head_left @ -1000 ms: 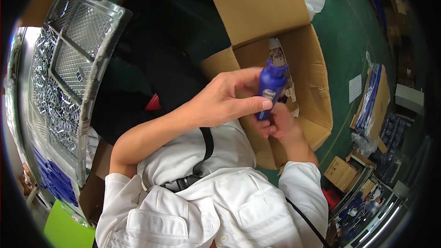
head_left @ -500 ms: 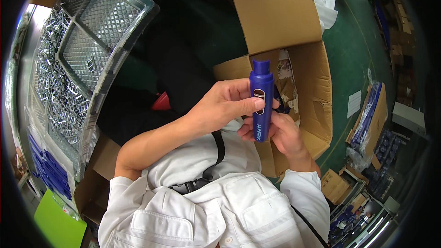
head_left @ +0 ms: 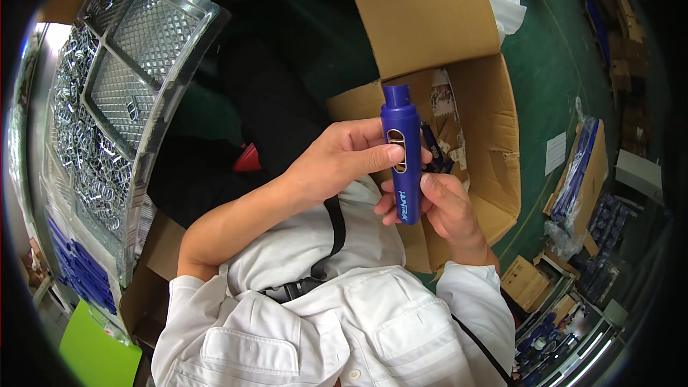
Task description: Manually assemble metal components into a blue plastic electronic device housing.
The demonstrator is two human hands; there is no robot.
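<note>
Head: left hand point(head_left: 345, 155), right hand point(head_left: 452, 206), both closed around one blue cylinder point(head_left: 409, 178)

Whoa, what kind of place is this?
Probably a workshop or small factory. A big clear tray holds heaps of small metal pieces, long blue parts lie near it, and a cardboard box stands open beyond the blue tube being held.

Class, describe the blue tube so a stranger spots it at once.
Find the open cardboard box right of centre. In front of its left part, the left hand and right hand hold the blue tube. Unlike the thin blue strips at far left, it is thick, with a silver-rimmed oval.
</note>
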